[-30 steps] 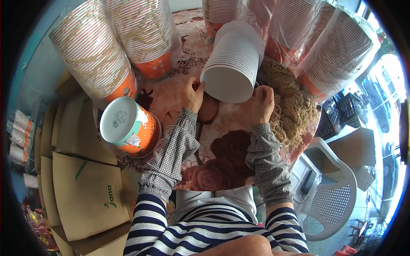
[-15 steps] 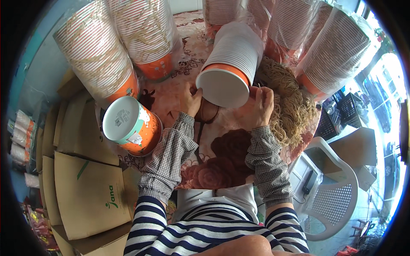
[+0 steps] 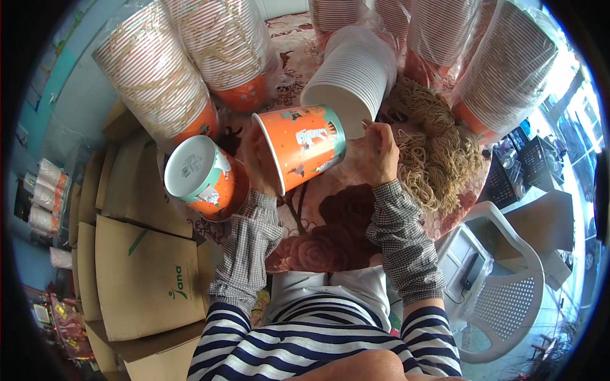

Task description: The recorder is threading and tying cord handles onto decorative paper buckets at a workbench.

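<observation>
An orange paper bucket (image 3: 305,145) with a green band lies sideways in the air over the table, held at its rim side by my left hand (image 3: 257,159). The left fingers are partly hidden behind it. My right hand (image 3: 381,152) is closed in a pinch just right of the bucket's base; what it pinches, if anything, is too small to name. Behind both hands a stack of white-rimmed paper buckets (image 3: 352,79) lies on its side in a clear bag, its open mouth toward me. Left of my left hand stands an upside-down orange bucket (image 3: 216,193).
Bagged bucket stacks (image 3: 152,63) stand at the table's back left, and more bagged stacks (image 3: 505,70) at the back right. A heap of tan strings (image 3: 438,159) lies right of my right hand. Cardboard boxes (image 3: 149,273) are at left, a white plastic chair (image 3: 508,286) at right.
The front bucket has come out of the lying stack and turned, moving left and nearer in my left hand. My right hand stays near the stack's mouth, fingers pinched. The view has shifted slightly.
</observation>
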Demonstrator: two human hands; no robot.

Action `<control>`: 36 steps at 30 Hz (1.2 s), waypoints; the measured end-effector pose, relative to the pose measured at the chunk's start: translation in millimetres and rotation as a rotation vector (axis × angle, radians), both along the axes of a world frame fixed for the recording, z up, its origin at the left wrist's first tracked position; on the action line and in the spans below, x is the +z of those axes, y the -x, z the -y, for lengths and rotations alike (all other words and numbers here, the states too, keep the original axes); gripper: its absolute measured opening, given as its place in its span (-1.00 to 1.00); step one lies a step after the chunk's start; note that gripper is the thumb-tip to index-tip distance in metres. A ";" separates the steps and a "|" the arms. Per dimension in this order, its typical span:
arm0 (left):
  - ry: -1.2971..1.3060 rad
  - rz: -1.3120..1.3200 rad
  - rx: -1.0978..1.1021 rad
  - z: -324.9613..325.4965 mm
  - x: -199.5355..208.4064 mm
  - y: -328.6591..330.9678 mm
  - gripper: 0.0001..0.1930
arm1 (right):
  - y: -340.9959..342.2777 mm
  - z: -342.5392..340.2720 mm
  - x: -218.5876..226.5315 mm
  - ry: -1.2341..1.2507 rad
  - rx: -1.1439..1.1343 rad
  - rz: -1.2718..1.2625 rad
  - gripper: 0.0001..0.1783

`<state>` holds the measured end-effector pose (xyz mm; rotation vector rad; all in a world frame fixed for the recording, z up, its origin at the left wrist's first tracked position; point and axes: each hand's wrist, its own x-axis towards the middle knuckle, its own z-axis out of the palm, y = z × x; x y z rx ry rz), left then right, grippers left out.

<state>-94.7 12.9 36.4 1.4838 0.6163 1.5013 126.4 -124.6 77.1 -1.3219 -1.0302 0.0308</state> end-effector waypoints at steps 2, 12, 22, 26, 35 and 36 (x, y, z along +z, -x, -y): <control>-0.474 -0.437 0.255 36.5 1.7 4.7 -0.43 | -4.6 4.4 1.4 0.041 -0.005 -0.017 -0.87; -0.619 -0.559 0.303 85.7 -3.8 18.9 -0.74 | 0.2 0.7 -0.1 0.008 0.068 -0.101 -0.90; -0.379 -0.536 0.068 83.5 26.4 -6.0 -0.57 | 37.2 4.3 0.8 0.081 0.392 0.048 -0.91; -0.117 -0.174 -0.104 78.4 27.7 -3.3 -0.53 | 37.3 4.7 2.3 0.179 0.357 0.029 -0.90; 0.005 -0.096 -0.060 73.1 29.7 -14.5 -0.46 | 45.1 5.0 -5.0 0.148 0.579 0.088 -0.93; 0.013 -0.131 -0.012 71.3 28.7 -14.8 -0.46 | 46.0 6.3 -3.9 0.152 0.581 0.088 -0.93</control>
